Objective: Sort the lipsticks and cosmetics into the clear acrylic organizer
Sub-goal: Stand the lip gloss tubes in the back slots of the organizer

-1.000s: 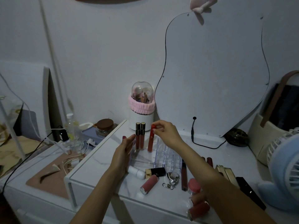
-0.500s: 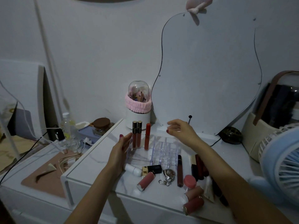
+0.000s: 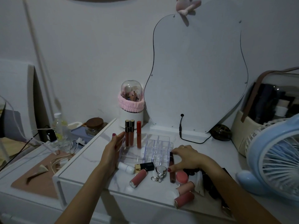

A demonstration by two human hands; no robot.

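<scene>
The clear acrylic organizer (image 3: 158,147) stands mid-table. Two brown gloss tubes (image 3: 129,135) and a red tube (image 3: 138,135) stand upright in its left part. My left hand (image 3: 113,150) lies flat against the organizer's left wall, fingers straight. My right hand (image 3: 188,157) is down at the organizer's right side, thumb and fingertips pinching a dark lip gloss tube (image 3: 172,174) that lies on the table. Loose in front lie a pink lipstick (image 3: 138,178), a black-and-gold lipstick (image 3: 144,167), a white tube (image 3: 125,167), a pink jar (image 3: 181,177) and two more pink lipsticks (image 3: 184,198).
A keyring (image 3: 160,172) lies among the cosmetics. Behind stand a curvy mirror panel (image 3: 194,78) with a black cable (image 3: 191,140) and a brush holder with a pink band (image 3: 131,110). A blue fan (image 3: 275,159) crowds the right. A lower surface with cords sits at left.
My right hand let go of the red tube, now upright in the organizer, then swung right and down onto the dark lip gloss tube. My left hand stayed against the organizer.
</scene>
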